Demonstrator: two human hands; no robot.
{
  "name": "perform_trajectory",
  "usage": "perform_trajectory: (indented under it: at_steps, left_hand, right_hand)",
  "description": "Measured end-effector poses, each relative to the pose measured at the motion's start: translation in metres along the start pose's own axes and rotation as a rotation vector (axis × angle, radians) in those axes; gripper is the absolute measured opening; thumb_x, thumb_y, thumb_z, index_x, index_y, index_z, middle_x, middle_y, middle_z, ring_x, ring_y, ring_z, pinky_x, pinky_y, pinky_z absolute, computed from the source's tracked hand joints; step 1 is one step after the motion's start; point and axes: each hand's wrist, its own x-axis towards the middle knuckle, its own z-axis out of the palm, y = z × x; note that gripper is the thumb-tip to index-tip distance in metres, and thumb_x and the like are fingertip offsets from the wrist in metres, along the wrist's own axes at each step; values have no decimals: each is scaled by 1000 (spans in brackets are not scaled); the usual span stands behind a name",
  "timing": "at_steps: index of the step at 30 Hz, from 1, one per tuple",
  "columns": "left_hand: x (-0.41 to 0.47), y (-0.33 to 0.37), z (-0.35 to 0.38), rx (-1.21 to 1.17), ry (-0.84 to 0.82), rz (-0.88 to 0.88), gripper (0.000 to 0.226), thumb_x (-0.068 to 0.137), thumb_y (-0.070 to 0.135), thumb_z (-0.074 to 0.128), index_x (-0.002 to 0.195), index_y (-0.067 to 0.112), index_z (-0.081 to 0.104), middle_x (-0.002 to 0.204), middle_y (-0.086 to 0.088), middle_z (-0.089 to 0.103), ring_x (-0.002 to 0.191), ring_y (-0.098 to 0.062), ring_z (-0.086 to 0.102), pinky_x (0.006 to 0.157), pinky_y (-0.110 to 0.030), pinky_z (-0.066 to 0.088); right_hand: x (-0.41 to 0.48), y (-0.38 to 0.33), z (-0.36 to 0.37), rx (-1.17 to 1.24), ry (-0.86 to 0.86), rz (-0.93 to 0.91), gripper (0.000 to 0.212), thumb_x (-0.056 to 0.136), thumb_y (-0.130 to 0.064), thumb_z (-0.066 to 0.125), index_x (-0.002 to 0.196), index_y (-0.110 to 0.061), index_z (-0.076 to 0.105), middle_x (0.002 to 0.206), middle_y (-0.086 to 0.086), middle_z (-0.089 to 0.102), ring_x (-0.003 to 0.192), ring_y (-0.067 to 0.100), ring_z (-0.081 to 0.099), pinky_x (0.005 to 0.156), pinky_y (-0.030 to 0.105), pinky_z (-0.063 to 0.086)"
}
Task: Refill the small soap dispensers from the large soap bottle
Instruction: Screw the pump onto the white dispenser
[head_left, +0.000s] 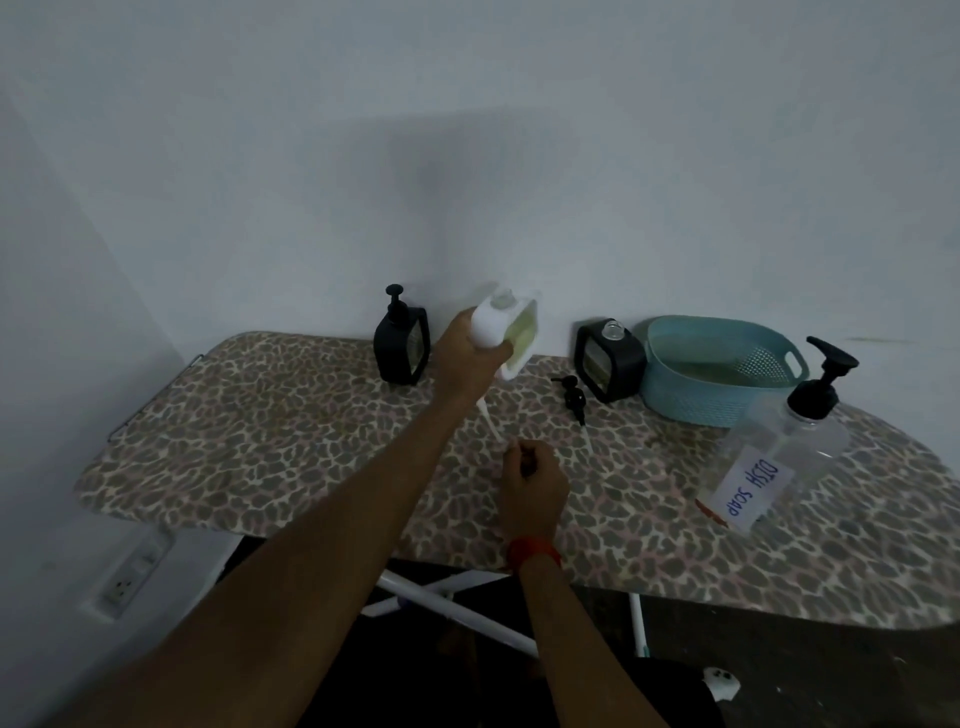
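Two bare hands are seen over a leopard-print bench (291, 441) set against a pale wall. The left hand (470, 353) is wrapped around a white small dispenser (511, 332), which is held tilted above the far part of the bench; yellowish liquid shows through its clear side, and its neck has no pump on it. A white pump tube (491, 423) is seen just below that hand, slanting down toward the right hand (532, 480), whose fingers are curled in as if pinching something small; what is pinched cannot be told. A red band (535, 553) is worn on the right wrist. To the left, a black dispenser (402, 343) stands upright with its pump fitted. To the right, a second black dispenser (610, 361) is set with its neck open, and a loose black pump (571, 397) lies on the bench just beside it. A teal basket (722, 371) is placed behind, touching or nearly touching that dispenser. The large soap bottle (779, 457), clear, black-pumped and labelled "DISH SOAP", is found at the right, near the basket.
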Motion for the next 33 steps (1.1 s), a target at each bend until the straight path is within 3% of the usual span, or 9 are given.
perform_trajectory:
  at_steps: [2, 6, 15, 20, 23, 26, 28, 31, 33]
  left_hand:
    - [-2, 3, -28, 5, -19, 56, 56, 78, 20, 82, 127, 8, 59, 115, -4, 65, 95, -14, 60, 74, -18, 50]
    - [-27, -8, -86, -69, -142, 100, 48, 78, 13, 83, 121, 8, 61, 113, -8, 68, 98, -23, 67, 80, -37, 60]
    - [-92, -62, -135, -122, -419, -1, 56, 77, 15, 83, 128, 18, 60, 120, 0, 69, 108, -15, 68, 90, -42, 58]
    - [-99, -68, -137, -196, -431, -12, 57, 77, 16, 83, 128, 28, 59, 123, 10, 68, 112, -13, 66, 89, -35, 58]
    - [-104, -78, -136, -222, -410, -36, 62, 78, 16, 82, 133, 24, 56, 129, 4, 65, 116, -15, 64, 91, -34, 57]
    - [-114, -97, -133, -232, -359, -91, 60, 73, 24, 86, 127, 25, 59, 122, 2, 69, 113, -17, 66, 90, -37, 58]
    - [-117, -107, -131, -241, -333, -110, 63, 69, 34, 88, 125, 21, 62, 116, 2, 72, 107, -16, 69, 87, -41, 59]
    - [-115, -114, -129, -258, -295, -117, 63, 71, 35, 87, 126, 20, 63, 115, 3, 72, 105, -14, 70, 86, -41, 60]
    - [-116, -114, -128, -252, -279, -98, 63, 74, 34, 85, 131, 19, 61, 118, 5, 71, 106, -12, 69, 86, -36, 59]
  right_hand:
    - [1, 1, 0, 10, 6, 22, 21, 96, -13, 60, 75, -13, 61, 60, 1, 56, 51, 7, 44, 50, 14, 35]
    - [1, 1, 0, 14, 21, 38, 19, 96, -15, 61, 77, -14, 61, 61, -8, 52, 52, 0, 47, 51, 9, 35]
    - [0, -1, -1, -26, 21, 79, 24, 95, -16, 61, 74, -5, 59, 63, 0, 52, 56, 2, 43, 51, 9, 33]
    - [2, -3, -2, -14, 25, 102, 23, 94, -13, 60, 73, -3, 58, 62, 1, 51, 56, 9, 42, 51, 11, 33]
    - [2, -5, 1, -34, 39, 116, 22, 93, -17, 62, 72, -10, 59, 63, -5, 53, 57, 5, 45, 57, 22, 34]
    - [20, -19, 10, -180, 24, -1, 18, 91, -27, 66, 76, -20, 59, 73, -6, 58, 68, 12, 53, 63, 25, 38]
    - [50, -32, 22, -285, -92, -66, 17, 89, -35, 67, 86, -18, 64, 89, 3, 65, 82, 19, 58, 75, 32, 46]
    - [101, -51, 46, -559, -441, -29, 58, 88, -49, 67, 125, -4, 62, 129, 16, 61, 119, 30, 56, 103, 41, 44]
    - [121, -59, 62, -751, -646, 12, 73, 90, -55, 61, 140, -2, 50, 143, 17, 52, 130, 32, 50, 108, 39, 40]
